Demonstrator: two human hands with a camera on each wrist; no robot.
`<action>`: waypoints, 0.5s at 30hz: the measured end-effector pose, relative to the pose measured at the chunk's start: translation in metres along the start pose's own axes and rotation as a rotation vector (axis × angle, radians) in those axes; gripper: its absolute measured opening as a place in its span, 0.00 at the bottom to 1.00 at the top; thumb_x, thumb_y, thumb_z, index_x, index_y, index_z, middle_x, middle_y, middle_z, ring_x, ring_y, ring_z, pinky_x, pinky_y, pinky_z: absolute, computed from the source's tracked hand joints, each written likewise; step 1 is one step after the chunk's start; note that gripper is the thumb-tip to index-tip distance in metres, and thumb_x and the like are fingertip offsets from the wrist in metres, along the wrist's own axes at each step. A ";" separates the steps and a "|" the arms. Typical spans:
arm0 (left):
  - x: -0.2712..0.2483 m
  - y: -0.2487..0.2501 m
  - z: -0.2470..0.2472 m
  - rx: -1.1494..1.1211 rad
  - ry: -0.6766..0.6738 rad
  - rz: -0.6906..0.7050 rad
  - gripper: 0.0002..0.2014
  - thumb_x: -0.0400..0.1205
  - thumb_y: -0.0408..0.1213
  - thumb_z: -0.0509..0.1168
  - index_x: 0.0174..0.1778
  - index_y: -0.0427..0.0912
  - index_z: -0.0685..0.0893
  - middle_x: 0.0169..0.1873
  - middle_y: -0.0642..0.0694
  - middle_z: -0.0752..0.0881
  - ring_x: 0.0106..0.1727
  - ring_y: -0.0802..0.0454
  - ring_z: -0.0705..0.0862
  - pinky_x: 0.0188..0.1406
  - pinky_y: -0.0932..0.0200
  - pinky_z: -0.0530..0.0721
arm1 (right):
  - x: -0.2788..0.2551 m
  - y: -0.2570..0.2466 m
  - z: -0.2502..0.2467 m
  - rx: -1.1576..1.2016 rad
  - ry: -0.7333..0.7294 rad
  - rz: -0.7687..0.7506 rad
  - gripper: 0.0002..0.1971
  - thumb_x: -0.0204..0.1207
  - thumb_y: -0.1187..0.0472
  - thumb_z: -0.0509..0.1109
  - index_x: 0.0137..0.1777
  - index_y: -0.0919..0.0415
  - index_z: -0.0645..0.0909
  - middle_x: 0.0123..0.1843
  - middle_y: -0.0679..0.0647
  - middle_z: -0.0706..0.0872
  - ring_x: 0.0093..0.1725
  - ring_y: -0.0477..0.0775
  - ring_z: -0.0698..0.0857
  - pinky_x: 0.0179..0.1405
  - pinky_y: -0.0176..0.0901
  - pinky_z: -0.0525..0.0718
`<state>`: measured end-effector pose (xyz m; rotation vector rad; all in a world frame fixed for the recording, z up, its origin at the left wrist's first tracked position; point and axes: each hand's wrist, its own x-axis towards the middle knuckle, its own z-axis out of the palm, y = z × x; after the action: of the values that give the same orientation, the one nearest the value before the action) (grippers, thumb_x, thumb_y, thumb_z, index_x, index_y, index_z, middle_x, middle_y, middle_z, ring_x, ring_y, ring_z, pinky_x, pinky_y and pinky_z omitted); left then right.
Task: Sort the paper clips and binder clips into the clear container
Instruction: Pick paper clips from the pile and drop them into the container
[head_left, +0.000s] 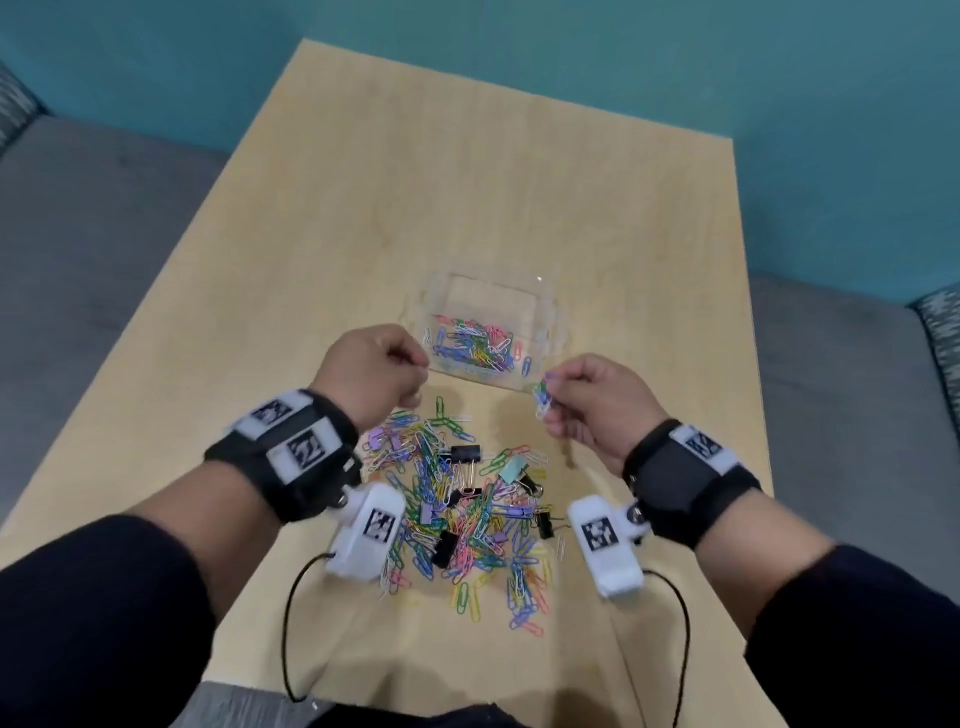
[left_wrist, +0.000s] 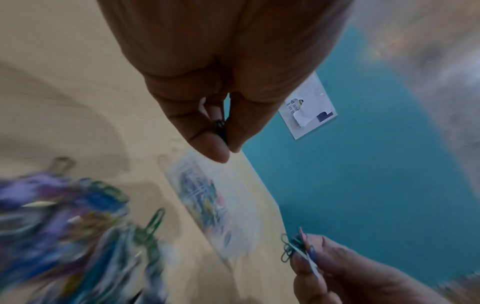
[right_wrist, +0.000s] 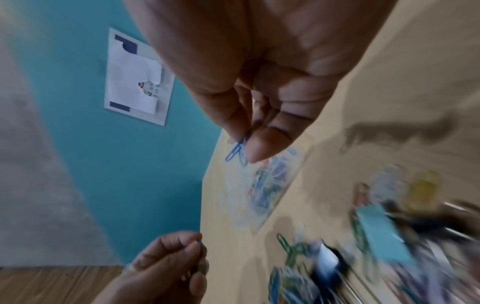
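Observation:
A clear container (head_left: 545, 332) on the wooden table holds several coloured paper clips (head_left: 475, 345). Nearer me lies a big heap of coloured paper clips (head_left: 467, 519) mixed with binder clips, black (head_left: 465, 454) and teal (head_left: 513, 467). My left hand (head_left: 374, 371) hovers at the container's near left corner, thumb and finger pinching a dark paper clip (left_wrist: 220, 128). My right hand (head_left: 587, 400) hovers at the container's near right corner and pinches a small bunch of paper clips (head_left: 543, 400), blue ones sticking out (right_wrist: 237, 151).
The table (head_left: 467, 182) has bare wood beyond the container and on both sides. Its left edge (head_left: 156, 332) and right edge (head_left: 748, 312) drop to grey carpet. A teal wall carries a paper sign (left_wrist: 307, 107). Wrist camera cables (head_left: 291, 623) trail over the near edge.

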<state>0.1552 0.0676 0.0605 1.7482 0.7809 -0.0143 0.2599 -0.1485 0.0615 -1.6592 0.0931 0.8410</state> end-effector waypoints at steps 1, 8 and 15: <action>0.014 0.009 0.005 0.007 0.017 0.021 0.09 0.74 0.21 0.68 0.33 0.39 0.84 0.26 0.44 0.83 0.24 0.49 0.84 0.38 0.47 0.88 | 0.011 -0.008 0.005 -0.036 0.022 -0.021 0.06 0.78 0.75 0.65 0.43 0.66 0.77 0.29 0.61 0.78 0.22 0.53 0.79 0.20 0.40 0.83; 0.050 0.030 0.030 0.106 0.003 0.102 0.07 0.75 0.28 0.68 0.44 0.43 0.86 0.38 0.45 0.84 0.35 0.45 0.86 0.43 0.50 0.88 | 0.045 -0.035 0.033 -0.197 0.020 -0.034 0.04 0.79 0.70 0.67 0.46 0.61 0.78 0.36 0.61 0.81 0.31 0.58 0.84 0.35 0.53 0.90; -0.029 -0.034 -0.028 0.398 0.014 0.105 0.05 0.78 0.35 0.67 0.47 0.49 0.84 0.40 0.52 0.86 0.35 0.52 0.87 0.35 0.63 0.78 | -0.021 0.034 -0.021 -0.665 -0.035 -0.220 0.06 0.76 0.59 0.67 0.51 0.49 0.80 0.38 0.46 0.83 0.29 0.48 0.81 0.32 0.42 0.79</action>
<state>0.1046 0.0812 0.0522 2.1667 0.7298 -0.0926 0.2381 -0.1847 0.0459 -2.2186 -0.4303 0.7735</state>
